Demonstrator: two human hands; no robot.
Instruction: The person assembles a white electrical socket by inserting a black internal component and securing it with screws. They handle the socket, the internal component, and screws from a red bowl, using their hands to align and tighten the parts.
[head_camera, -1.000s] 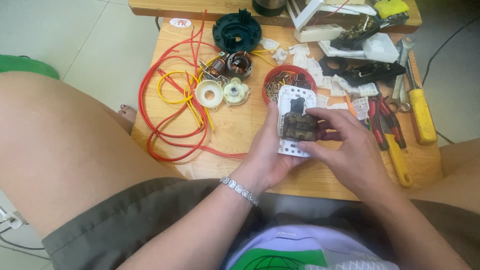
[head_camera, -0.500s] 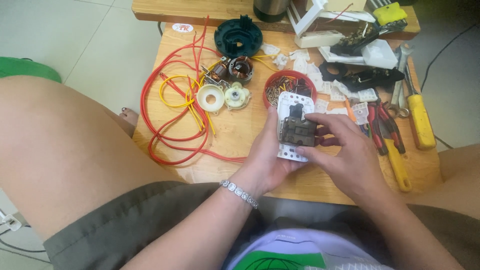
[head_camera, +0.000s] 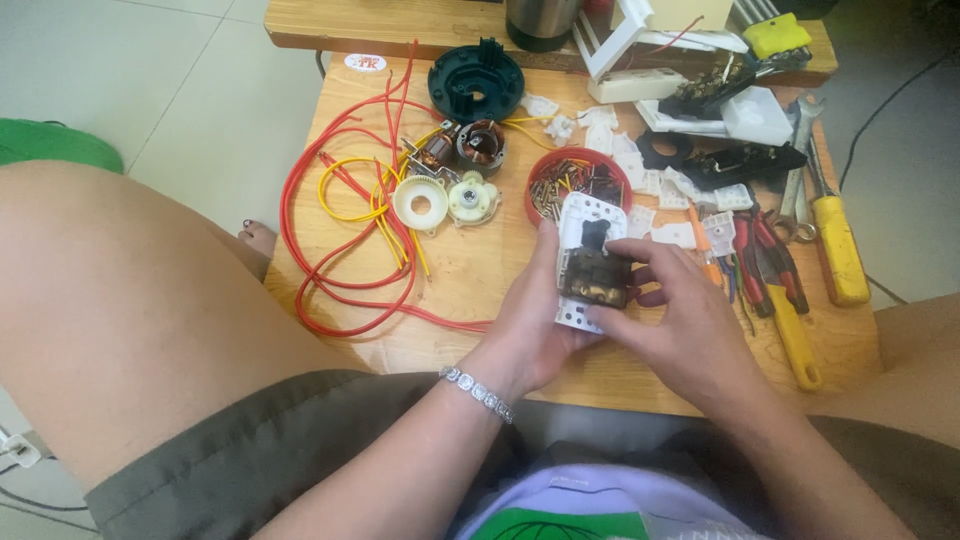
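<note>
White switch plate (head_camera: 588, 262) with a dark block on it is held above the table (head_camera: 470, 270), gripped from below by the left hand (head_camera: 530, 320); right hand (head_camera: 680, 320) fingers (head_camera: 640, 250) pinch the block. Behind sits a red bowl (head_camera: 575, 180) of screws; red wires (head_camera: 340, 250) lie left.

Both forearms are seen bare, with no sleeves. A silver link bracelet (head_camera: 477, 391) of small square segments is worn on the left wrist. Olive-grey shorts (head_camera: 250, 450) are worn, just left of the bracelet. Below the bracelet, a pale lilac shirt (head_camera: 590, 505) with a green print is seen. No rings can be made out.
</note>
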